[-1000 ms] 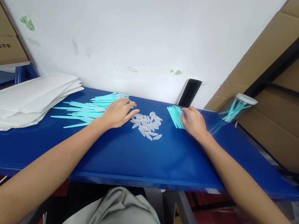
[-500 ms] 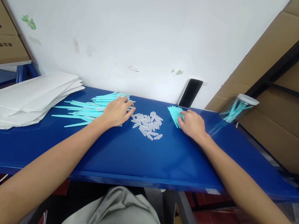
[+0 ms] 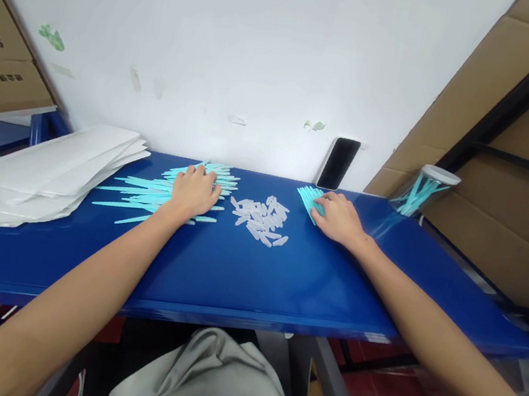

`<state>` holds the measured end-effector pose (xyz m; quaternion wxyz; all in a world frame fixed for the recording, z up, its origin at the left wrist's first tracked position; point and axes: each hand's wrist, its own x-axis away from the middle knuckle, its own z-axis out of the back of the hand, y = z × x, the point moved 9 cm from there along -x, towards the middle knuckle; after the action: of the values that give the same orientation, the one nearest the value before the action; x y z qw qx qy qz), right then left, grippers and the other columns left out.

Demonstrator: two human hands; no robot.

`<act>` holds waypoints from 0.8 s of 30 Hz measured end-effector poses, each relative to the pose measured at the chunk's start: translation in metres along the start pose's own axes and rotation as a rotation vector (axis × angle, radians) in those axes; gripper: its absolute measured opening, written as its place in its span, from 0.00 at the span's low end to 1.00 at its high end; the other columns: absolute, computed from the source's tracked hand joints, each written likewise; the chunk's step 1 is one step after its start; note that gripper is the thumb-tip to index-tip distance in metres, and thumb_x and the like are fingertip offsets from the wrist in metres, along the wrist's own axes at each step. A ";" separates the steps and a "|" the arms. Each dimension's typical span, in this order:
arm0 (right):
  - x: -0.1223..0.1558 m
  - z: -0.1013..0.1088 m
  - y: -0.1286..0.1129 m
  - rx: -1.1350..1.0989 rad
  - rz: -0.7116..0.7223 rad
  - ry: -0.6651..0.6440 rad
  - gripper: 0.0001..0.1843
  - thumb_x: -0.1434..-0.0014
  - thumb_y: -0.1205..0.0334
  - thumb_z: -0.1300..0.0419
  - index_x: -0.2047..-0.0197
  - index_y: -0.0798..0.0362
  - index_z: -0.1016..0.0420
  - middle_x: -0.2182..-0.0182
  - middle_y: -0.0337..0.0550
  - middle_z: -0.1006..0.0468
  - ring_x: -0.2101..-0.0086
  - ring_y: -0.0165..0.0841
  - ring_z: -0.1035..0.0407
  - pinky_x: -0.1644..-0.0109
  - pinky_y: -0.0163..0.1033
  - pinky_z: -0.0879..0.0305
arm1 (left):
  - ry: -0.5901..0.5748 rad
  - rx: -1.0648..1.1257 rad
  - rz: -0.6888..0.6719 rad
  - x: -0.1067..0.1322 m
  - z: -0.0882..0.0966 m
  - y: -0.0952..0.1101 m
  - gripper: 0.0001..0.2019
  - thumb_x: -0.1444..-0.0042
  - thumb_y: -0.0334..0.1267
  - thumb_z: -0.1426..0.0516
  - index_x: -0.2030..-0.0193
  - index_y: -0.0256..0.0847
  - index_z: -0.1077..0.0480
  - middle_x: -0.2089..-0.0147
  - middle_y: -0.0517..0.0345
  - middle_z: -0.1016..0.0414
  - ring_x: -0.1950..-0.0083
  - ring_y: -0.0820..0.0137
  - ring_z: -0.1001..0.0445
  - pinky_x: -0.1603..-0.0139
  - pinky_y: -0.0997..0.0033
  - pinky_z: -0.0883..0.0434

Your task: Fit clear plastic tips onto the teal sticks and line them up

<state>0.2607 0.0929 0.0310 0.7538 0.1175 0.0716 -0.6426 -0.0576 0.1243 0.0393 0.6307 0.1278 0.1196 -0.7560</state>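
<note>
Spreading beyond the grey cloth [image 3: 213,385] nearest my remote viewpoint, the blue surface [image 3: 250,283] carries a stack of white sheets [image 3: 62,161] at left. To their right I observe a loose pile of turquoise sticks [image 3: 158,192], pointing mostly leftward. The left hand [image 3: 193,189] lies palm down over this pile, fingers slightly bent; I cannot tell whether it grasps any stick. Small translucent pieces [image 3: 261,218] form a scattered heap at centre, between the two hands. The right hand [image 3: 339,217] touches the right side of a neater row of turquoise sticks [image 3: 308,196], its fingers curled; I cannot tell whether they grip. Farther right I note a clear jar [image 3: 422,192] with a white lid, holding similar sticks. Farthest, a dark-screened phone [image 3: 338,163] leans against the white wall [image 3: 269,50].
</note>
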 end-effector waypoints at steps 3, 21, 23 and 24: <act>0.000 -0.002 0.000 -0.032 -0.008 -0.014 0.24 0.29 0.56 0.49 0.41 0.59 0.20 0.43 0.61 0.24 0.46 0.52 0.30 0.45 0.51 0.34 | -0.045 -0.001 0.072 -0.001 -0.005 -0.013 0.23 0.31 0.42 0.53 0.40 0.34 0.25 0.41 0.32 0.26 0.37 0.42 0.31 0.41 0.43 0.30; -0.002 -0.006 -0.002 -0.108 0.051 -0.025 0.22 0.28 0.57 0.48 0.44 0.63 0.20 0.42 0.65 0.25 0.43 0.53 0.30 0.39 0.51 0.34 | -0.051 0.028 0.045 -0.005 -0.009 -0.014 0.23 0.33 0.42 0.52 0.41 0.36 0.24 0.41 0.35 0.26 0.37 0.43 0.30 0.42 0.46 0.29; -0.002 -0.006 -0.002 -0.111 0.049 -0.028 0.22 0.28 0.57 0.48 0.45 0.63 0.19 0.41 0.65 0.25 0.43 0.52 0.30 0.38 0.51 0.34 | -0.047 0.038 0.045 -0.006 -0.009 -0.015 0.23 0.33 0.42 0.53 0.41 0.36 0.24 0.42 0.35 0.26 0.37 0.43 0.30 0.43 0.46 0.29; -0.002 -0.006 -0.002 -0.113 0.051 -0.029 0.22 0.28 0.57 0.49 0.46 0.63 0.19 0.42 0.64 0.25 0.43 0.52 0.30 0.38 0.50 0.35 | -0.043 0.046 0.047 -0.006 -0.010 -0.016 0.23 0.33 0.42 0.53 0.42 0.36 0.24 0.42 0.35 0.26 0.38 0.43 0.29 0.44 0.47 0.28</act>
<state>0.2583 0.0963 0.0253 0.7762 0.0671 0.0939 -0.6198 -0.0715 0.1362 0.0328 0.6477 0.1287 0.0852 -0.7461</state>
